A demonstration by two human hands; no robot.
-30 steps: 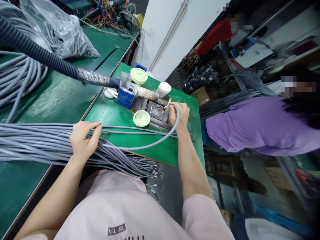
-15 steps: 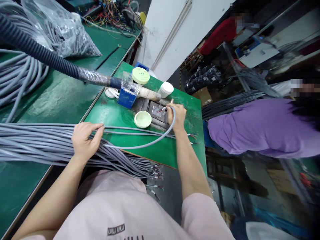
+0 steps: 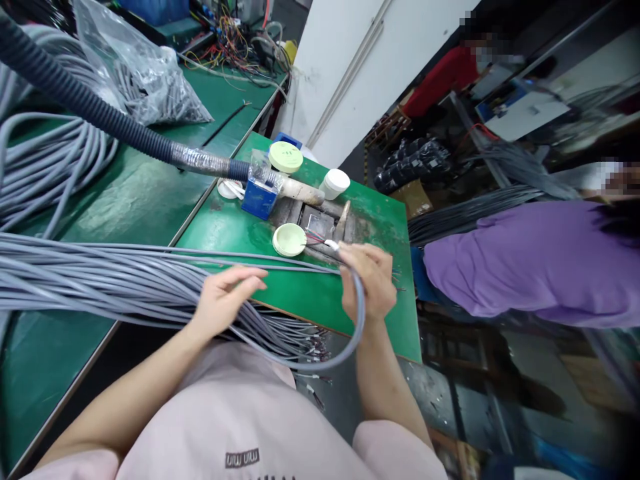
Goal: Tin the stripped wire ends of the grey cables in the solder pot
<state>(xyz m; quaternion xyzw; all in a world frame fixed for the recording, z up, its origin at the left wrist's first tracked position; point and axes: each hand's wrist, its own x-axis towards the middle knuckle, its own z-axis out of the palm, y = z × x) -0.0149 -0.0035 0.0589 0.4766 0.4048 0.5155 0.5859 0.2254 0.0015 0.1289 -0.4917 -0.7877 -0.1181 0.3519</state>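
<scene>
My right hand (image 3: pixel 367 280) is closed around the end of a grey cable (image 3: pixel 345 343), whose stripped coloured wires stick out just in front of the metal solder pot (image 3: pixel 320 223). That cable loops down and back toward my lap. My left hand (image 3: pixel 225 300) hovers over the bundle of grey cables (image 3: pixel 100 280) lying across the green bench, fingers loosely spread and holding nothing. A pale green lid (image 3: pixel 289 240) lies beside the pot.
A black corrugated hose (image 3: pixel 90 110) runs to a blue box (image 3: pixel 259 197) by the pot. Two white-lidded jars (image 3: pixel 335 183) stand behind it. A plastic bag of cable pieces (image 3: pixel 145 80) sits far left. A person in purple (image 3: pixel 525 267) works to the right.
My right hand drew the cable end back from the solder pot toward me. My left hand lifted off the bundle and shifted right, and the cable loop now hangs lower.
</scene>
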